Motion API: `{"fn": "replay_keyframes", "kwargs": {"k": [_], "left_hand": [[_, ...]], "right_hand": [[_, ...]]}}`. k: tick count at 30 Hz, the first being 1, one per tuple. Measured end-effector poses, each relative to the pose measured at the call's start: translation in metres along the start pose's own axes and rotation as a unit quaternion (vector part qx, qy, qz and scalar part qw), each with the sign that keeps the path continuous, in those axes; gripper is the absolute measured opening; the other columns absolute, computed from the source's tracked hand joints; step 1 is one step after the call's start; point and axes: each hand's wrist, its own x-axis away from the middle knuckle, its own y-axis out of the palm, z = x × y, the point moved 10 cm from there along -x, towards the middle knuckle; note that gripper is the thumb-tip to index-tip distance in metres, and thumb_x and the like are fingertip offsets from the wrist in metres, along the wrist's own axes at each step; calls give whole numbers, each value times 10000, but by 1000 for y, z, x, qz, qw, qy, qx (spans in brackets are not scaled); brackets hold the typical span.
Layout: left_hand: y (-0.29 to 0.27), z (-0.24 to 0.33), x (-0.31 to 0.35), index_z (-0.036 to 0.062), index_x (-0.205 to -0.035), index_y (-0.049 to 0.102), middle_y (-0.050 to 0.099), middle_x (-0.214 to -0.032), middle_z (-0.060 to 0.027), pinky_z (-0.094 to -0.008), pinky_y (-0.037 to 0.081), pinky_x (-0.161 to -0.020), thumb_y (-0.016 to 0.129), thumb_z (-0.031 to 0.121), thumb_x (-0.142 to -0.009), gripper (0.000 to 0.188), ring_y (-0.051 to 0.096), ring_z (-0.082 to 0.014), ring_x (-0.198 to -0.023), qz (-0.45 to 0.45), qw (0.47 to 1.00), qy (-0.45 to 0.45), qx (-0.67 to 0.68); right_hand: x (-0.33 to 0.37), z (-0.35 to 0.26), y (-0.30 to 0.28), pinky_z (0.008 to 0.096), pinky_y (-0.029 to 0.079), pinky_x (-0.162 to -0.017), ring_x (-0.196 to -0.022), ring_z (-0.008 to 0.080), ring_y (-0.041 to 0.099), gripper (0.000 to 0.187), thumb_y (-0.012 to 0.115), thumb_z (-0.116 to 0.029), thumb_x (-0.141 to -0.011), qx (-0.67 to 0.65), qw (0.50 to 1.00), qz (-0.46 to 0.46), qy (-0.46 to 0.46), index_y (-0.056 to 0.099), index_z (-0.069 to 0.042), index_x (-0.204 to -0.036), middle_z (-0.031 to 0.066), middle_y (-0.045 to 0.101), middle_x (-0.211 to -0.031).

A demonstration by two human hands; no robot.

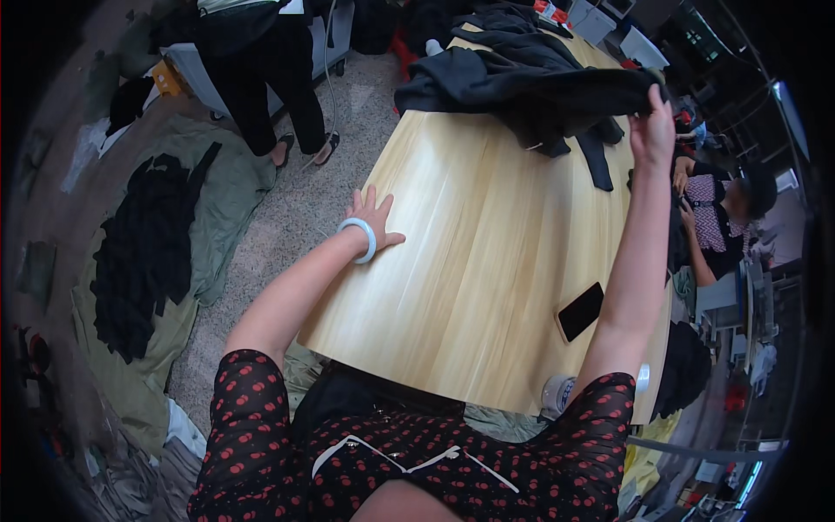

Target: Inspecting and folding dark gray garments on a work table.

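A black garment (539,91) lies bunched across the far part of the wooden table (452,252), its right end lifted a little. My right hand (652,130) reaches far forward and grips that right end, with the fingers closed on the fabric. Which part of the garment it holds I cannot make out. On the table's left edge my left hand (372,213) lies flat, fingers spread and nothing in it; a pale bangle circles that wrist. Behind the bunched garment is more dark cloth (496,22).
A phone (580,311) and a jar (557,393) are near my right forearm. Dark clothes (143,252) lie on green cloth (230,187) on the floor at left. One person (261,78) stands at far left; another (722,204) is beyond the table's right side.
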Motion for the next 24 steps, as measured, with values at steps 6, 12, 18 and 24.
{"fn": "replay_keyframes", "kwargs": {"k": [6,12,18,24], "left_hand": [[-3,-11,18,48,-1393,332,252,-1454,-258,-453,267,-1092,643,479,-777,814,226,-424,-1353,78,992,36,90],[-36,6,48,-11,-1349,362,436,-1324,-258,-424,380,-1013,559,518,-852,752,478,-391,-1187,146,916,41,372],[12,1,59,22,-1344,398,529,-1258,-198,-428,433,-969,397,725,-829,872,544,-323,-1137,3,559,-105,823],[3,-3,53,-60,-1313,395,518,-1280,-187,-402,444,-979,640,561,-794,845,560,-274,-1116,51,542,-15,839]], "right_hand": [[70,-65,61,392,418,-971,-1056,201,574,244,491,-208,-967,-33,997,-52,-52,551,-55,-1149,78,615,-1118],[197,-87,75,395,354,-1049,-1177,244,512,315,446,-206,-980,-172,985,-18,-7,539,-2,-1201,126,568,-1234],[364,-32,23,400,360,-1042,-1169,265,516,444,502,-233,-940,-142,975,-140,94,432,39,-1284,146,552,-1228],[464,21,19,242,455,-808,-907,100,566,393,629,-67,-829,167,838,-390,342,499,17,-1191,54,603,-1000]]}}
